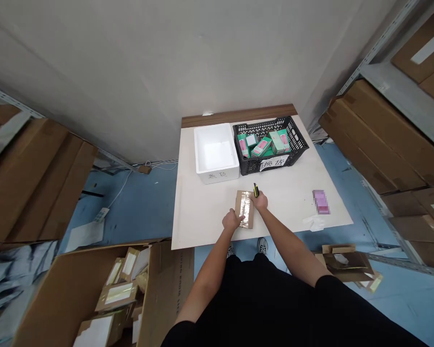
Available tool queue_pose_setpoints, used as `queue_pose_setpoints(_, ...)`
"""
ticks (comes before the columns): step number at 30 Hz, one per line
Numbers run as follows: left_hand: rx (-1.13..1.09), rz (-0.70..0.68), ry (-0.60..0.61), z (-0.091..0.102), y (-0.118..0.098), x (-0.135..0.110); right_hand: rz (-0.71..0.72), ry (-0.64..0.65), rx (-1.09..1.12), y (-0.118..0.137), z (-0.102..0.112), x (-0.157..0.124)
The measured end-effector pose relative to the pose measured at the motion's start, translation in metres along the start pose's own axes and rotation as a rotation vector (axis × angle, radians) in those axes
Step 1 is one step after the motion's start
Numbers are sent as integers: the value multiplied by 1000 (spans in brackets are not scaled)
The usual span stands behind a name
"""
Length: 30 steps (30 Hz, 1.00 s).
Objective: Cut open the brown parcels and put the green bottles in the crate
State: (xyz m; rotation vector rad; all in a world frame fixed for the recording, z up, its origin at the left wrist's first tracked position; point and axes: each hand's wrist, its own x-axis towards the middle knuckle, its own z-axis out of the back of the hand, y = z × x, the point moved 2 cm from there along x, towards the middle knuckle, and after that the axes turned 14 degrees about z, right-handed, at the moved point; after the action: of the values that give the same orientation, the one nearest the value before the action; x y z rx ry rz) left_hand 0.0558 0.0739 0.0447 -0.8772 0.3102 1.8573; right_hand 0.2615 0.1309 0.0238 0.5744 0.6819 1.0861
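Note:
A small brown cardboard box [245,222], with shiny clear tape down its middle, lies on the white table [188,207] near the front edge. My left hand [232,220] grips its lower left side, thumb across the top. At the box's upper right is my right hand [260,200], closed around a yellow and black utility knife [256,190] that points up and away from me. Whether a blade sticks out cannot be made out.
Behind the box stand a white foam box [219,174] and a black plastic crate [249,167] holding several green and pink cartons. A blurred pink packet [321,201] and white gloves [314,222] lie at right. A large carton [162,289] of parcels stands front left; shelves flank both sides.

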Motion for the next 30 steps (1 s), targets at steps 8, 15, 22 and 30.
queue_pose_setpoints(8, -192, -89, 134, -9, 20, 26, -118, -99, 554, -33, -21, -97)
queue_pose_setpoints(15, -612, -156, 65, 23, 109, 63, -141, 54, 888, 17, -49, -102)
queue_pose_setpoints(22, -446, -117, 108, 21, 121, 48, -228, 69, 728, 34, -76, -101)
queue_pose_setpoints(30, -836, -68, 337, -18, 108, 32, -67, 82, 747, 35, -37, -95)
